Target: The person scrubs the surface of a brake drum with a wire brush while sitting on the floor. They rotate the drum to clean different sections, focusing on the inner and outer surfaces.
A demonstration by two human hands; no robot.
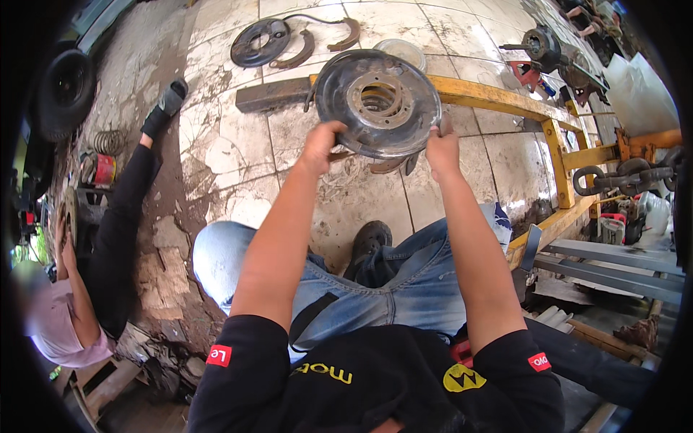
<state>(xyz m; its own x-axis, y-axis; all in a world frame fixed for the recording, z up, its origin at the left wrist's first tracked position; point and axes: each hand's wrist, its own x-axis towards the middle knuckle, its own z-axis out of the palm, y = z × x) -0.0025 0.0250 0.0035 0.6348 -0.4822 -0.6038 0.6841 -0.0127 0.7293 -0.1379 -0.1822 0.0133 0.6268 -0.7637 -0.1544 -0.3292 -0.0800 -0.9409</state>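
A round black brake backing plate [332, 108] with a bare metal centre and a large hole is held up in front of me, tilted over the tiled floor. My left hand [323, 146] grips its lower left rim, fingers mostly behind it. At the lower right rim my right hand [442, 151] is closed on the edge, thumb on the face. Below the plate, part of a curved brake shoe [390, 166] sticks out. Metal rings [379, 94] show through the hole. Farther off lie another backing plate [260, 43] and two loose brake shoes [297, 52] [348, 35].
A yellow steel frame [498, 97] runs behind the plate and down the right, with a heavy chain [628, 179] beside it. An axle part [541, 47] stands back right. At left, another person's leg [119, 231] stretches near a coil spring [108, 142] and a tyre [68, 90].
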